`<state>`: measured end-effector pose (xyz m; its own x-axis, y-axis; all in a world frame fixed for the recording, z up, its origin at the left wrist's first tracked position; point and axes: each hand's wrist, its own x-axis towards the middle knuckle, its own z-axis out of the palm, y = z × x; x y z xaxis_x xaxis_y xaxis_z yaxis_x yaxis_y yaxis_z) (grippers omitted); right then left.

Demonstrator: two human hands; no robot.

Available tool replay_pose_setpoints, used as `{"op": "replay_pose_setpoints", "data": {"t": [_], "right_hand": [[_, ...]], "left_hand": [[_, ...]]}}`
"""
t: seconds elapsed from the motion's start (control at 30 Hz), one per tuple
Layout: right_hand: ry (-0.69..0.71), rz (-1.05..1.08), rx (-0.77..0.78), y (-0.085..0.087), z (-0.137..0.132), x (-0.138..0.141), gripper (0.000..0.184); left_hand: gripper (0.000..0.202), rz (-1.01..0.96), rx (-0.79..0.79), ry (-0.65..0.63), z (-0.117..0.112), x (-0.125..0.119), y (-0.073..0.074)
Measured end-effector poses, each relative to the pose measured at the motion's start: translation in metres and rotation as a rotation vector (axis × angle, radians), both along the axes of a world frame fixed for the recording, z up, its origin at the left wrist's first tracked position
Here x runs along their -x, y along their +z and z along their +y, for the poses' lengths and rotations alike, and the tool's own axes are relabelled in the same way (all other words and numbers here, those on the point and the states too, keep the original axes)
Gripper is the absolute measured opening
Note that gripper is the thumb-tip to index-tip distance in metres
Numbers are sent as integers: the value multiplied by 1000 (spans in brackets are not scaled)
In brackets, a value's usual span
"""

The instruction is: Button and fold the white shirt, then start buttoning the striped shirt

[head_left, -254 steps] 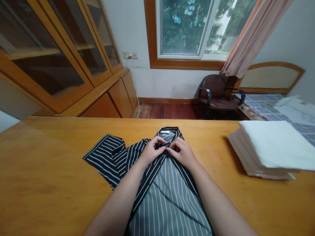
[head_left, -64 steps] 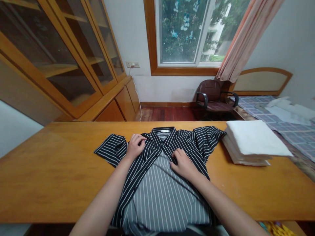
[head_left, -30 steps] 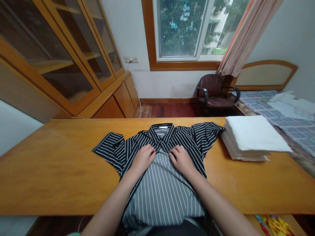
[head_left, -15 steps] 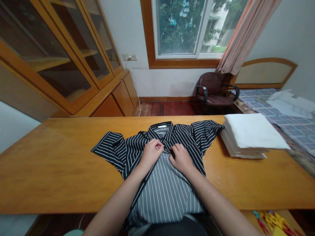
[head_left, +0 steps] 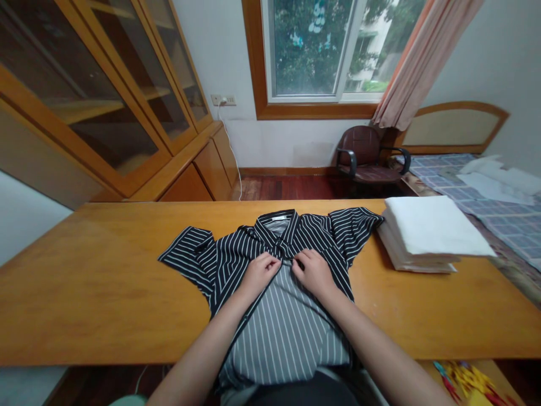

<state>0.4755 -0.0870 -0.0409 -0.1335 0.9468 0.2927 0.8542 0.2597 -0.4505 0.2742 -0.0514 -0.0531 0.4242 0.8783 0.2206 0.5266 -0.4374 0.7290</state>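
A black-and-white striped short-sleeved shirt [head_left: 236, 248] lies spread on the wooden table, its collar at the far side and its lower front open, baring the grey striped inside. My left hand [head_left: 260, 273] pinches the left front edge just below the collar. Across the gap, my right hand [head_left: 313, 272] has its fingers curled on the right front edge at the same height. Both hands are close together, with fingertips a little apart. Any button between the fingers is too small to make out. The shirt's hem hangs over the near table edge by my body.
To the right on the table [head_left: 105, 282] sits a stack of white folded cloth or padding [head_left: 435, 225], touching the right sleeve. Behind the table are a brown armchair [head_left: 363, 152], a glass-door cabinet [head_left: 177, 152] and a bed [head_left: 486, 192]. Colourful items [head_left: 469, 380] lie below at the lower right.
Both hands have shifted slightly toward me along the front edges, away from the collar. The fronts above them now lie closer together. The rest of the shirt stays put.
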Motion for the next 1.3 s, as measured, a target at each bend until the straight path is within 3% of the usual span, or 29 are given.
{"op": "replay_pose_setpoints", "data": {"t": [0.1,0.23,0.4,0.7,0.93,1.1,1.2,1.3], "right_hand": [[-20,195,76,3,7,-5,16],[-39,425,191,3,17,-11,16],[-74,396,249,-3,17,-6,11],[-77,110,113,-5,4,8,6],[-86,270,120,-5,4,4,15],[-107,455,148,2,7,1,18],[-110,509,144,12,10,-2,19],[-121,554,124,26,14,-4,20]], "left_hand": [[18,43,-43,-43,-2,5,-2],[16,83,-77,-10,-1,7,-6],[14,160,-92,-12,1,7,-3],[8,309,-48,-101,3,14,22],[10,104,29,-71,4,21,49],[12,-2,147,-155,10,27,74],[14,-7,238,-167,18,26,79],[16,3,229,-121,26,20,79]]}}
